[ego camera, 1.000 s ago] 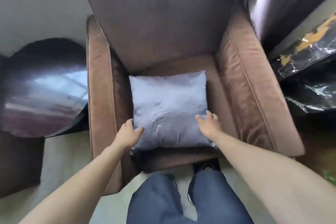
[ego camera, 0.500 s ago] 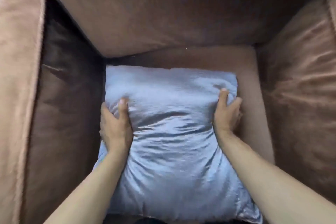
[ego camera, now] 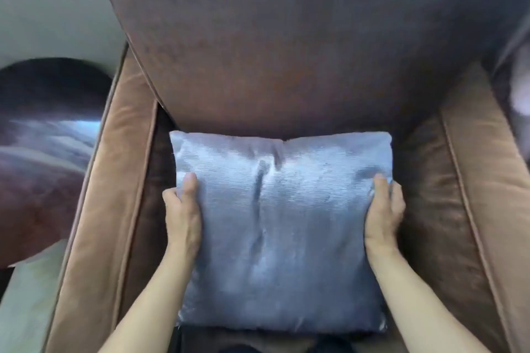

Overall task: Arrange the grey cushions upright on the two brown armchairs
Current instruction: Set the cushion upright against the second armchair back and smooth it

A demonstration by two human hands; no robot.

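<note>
A shiny grey cushion (ego camera: 282, 226) fills the seat of a brown armchair (ego camera: 286, 60), its top edge touching the base of the backrest. It leans back toward the backrest, tilted rather than flat. My left hand (ego camera: 182, 209) grips the cushion's left edge, thumb on the front face. On the opposite edge my right hand (ego camera: 384, 209) holds it the same way. Only this one armchair and one cushion are in view.
The armchair's padded left arm (ego camera: 114, 180) and right arm (ego camera: 487, 180) flank the seat. A dark round glossy table (ego camera: 43, 152) stands to the left. A pale floor strip (ego camera: 25, 301) shows at lower left. A blurred curtain (ego camera: 519, 86) is at the right edge.
Both hands moved from the cushion's near corners to its side edges and pushed it back and up against the backrest. My view pulled back from the close-up of half a second ago.
</note>
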